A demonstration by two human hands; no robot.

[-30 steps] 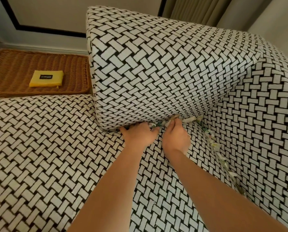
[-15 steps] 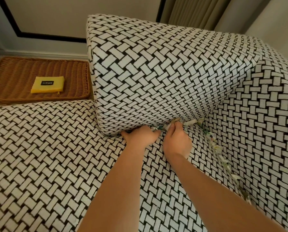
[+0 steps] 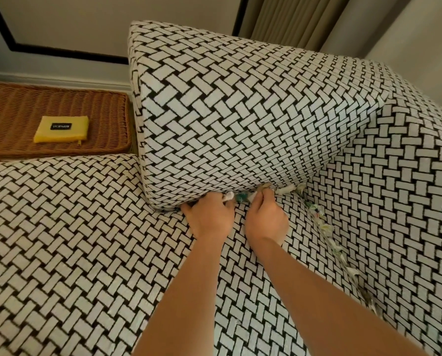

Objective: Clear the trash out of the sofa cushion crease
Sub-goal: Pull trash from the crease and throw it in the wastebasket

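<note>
Hands barely shifted since a moment ago: both stay dug in at the foot of the back cushion (image 3: 240,111). Your right hand (image 3: 266,222) has its fingers curled, pinching a pale piece of the trash (image 3: 243,197) wedged in the crease (image 3: 310,204). Your left hand (image 3: 208,219) curls at the cushion's lower edge with a white scrap against its fingertips; held or not, cannot tell. A further line of scraps (image 3: 325,227) runs toward you along the right side of the seat cushion (image 3: 86,253). Advice: prise the cushion edge up with your left and draw pieces out slowly, so the paper doesn't tear and leave bits behind.
</note>
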